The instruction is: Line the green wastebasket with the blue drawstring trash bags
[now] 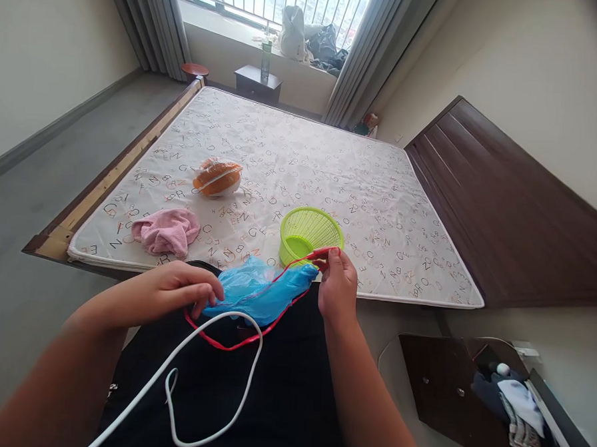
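Note:
A blue plastic bag [265, 292] with a red drawstring [229, 346] stretches between my hands, above my dark clothing. The fingers of my left hand [189, 290] curl over the bag's left end, their tips partly hidden. My right hand [339, 282] pinches the red drawstring by the bag's gathered right end, thumb against fingers. Just beyond that hand, a light green plastic basket [314, 228] rests on the mattress. In front of the bag hangs a loop of white cable [207, 439].
On the letter-printed mattress [293, 143] lie a pink cloth [166, 232] and an orange item in clear plastic [218, 177]. The dark headboard [519, 215] stands to the right. Clothes lie on a dark nightstand [442, 391] at lower right. A bottle [266, 58] stands beyond the bed.

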Action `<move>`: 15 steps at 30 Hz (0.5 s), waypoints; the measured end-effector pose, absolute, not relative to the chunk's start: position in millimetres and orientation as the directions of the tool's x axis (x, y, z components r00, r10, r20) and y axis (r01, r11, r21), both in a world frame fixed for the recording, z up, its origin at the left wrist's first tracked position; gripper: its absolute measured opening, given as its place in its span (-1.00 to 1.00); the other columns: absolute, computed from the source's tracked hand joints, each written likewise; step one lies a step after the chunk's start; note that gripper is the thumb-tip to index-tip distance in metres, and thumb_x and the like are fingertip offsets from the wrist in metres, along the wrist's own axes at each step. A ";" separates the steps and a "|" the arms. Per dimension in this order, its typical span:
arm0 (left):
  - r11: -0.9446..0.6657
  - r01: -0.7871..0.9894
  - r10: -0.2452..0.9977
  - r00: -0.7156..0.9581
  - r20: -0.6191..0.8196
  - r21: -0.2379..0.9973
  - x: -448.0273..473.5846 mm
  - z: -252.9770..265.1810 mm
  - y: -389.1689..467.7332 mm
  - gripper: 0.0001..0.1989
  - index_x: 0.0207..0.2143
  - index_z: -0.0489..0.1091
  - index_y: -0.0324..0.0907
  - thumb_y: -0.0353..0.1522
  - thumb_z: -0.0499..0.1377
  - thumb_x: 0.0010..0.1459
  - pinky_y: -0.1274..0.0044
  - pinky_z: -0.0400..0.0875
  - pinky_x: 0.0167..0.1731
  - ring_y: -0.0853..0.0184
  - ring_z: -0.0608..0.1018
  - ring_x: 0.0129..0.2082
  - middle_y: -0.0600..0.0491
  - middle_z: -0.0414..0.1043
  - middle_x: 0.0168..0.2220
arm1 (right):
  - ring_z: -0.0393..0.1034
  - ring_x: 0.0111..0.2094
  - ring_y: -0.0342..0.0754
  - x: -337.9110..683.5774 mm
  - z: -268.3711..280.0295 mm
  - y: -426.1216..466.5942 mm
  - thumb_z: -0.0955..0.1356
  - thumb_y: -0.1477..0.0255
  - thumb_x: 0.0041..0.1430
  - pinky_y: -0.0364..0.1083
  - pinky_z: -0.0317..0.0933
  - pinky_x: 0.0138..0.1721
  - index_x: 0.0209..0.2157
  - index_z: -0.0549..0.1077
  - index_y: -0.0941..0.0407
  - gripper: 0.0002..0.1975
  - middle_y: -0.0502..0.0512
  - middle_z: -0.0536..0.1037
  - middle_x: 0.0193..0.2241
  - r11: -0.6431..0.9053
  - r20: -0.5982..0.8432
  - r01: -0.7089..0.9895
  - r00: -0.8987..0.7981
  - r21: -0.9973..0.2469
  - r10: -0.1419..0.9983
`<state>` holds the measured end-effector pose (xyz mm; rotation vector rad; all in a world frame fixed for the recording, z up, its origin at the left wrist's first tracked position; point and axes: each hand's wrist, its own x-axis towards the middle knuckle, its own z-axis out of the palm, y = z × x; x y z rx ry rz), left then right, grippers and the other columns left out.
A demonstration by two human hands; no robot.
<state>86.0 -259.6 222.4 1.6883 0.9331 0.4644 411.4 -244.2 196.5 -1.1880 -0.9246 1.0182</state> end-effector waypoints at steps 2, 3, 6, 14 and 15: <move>-0.269 0.531 0.829 0.552 -0.087 0.803 104.1 225.2 -263.4 -0.71 -0.22 0.64 -0.10 -0.15 0.18 0.34 0.49 0.48 -0.31 0.21 0.59 -0.31 -0.04 0.59 -0.33 | 0.52 -0.18 -0.03 410.2 200.7 -242.7 0.33 0.10 0.37 -0.06 0.37 -0.15 -0.36 0.56 0.08 -0.62 0.09 0.63 -0.29 0.142 0.114 -0.074 0.306 -0.987 0.945; -0.346 0.574 0.844 0.535 -0.020 0.742 117.3 222.9 -265.3 -0.72 -0.23 0.64 -0.09 -0.17 0.18 0.35 0.49 0.47 -0.27 0.21 0.60 -0.27 -0.03 0.59 -0.29 | 0.52 -0.17 -0.03 408.0 204.3 -242.6 0.32 0.09 0.38 -0.07 0.38 -0.16 -0.36 0.55 0.08 -0.61 0.10 0.63 -0.27 0.151 0.127 -0.064 0.284 -0.986 0.950; -0.497 0.540 0.790 0.605 0.098 0.679 161.4 201.4 -270.5 -0.72 -0.16 0.61 -0.07 -0.24 0.10 0.41 0.51 0.47 -0.22 0.29 0.61 -0.27 0.00 0.60 -0.26 | 0.55 -0.24 -0.05 395.7 220.1 -244.9 0.29 0.05 0.41 -0.10 0.39 -0.27 -0.32 0.56 0.07 -0.58 0.10 0.62 -0.26 0.116 0.100 -0.086 0.173 -0.989 0.980; -0.352 0.760 0.931 0.220 0.293 0.547 191.8 117.0 -248.2 -0.71 0.07 0.45 -0.18 -0.31 0.14 0.37 0.28 0.51 0.09 0.07 0.57 0.10 -0.20 0.48 0.11 | 0.53 -0.41 -0.13 378.4 247.0 -257.6 0.29 -0.02 0.40 -0.19 0.35 -0.49 -0.21 0.55 0.06 -0.55 0.09 0.63 -0.24 0.029 0.043 -0.192 -0.069 -0.981 0.997; -0.318 0.796 0.941 0.200 0.272 0.514 188.7 113.9 -244.4 -0.70 0.07 0.45 -0.19 -0.31 0.18 0.34 0.23 0.48 0.13 0.01 0.53 0.15 -0.24 0.43 0.17 | 0.54 -0.41 -0.13 379.9 246.5 -258.2 0.29 -0.03 0.39 -0.20 0.34 -0.51 -0.20 0.55 0.07 -0.55 0.09 0.63 -0.23 0.006 0.026 -0.223 -0.088 -0.975 0.996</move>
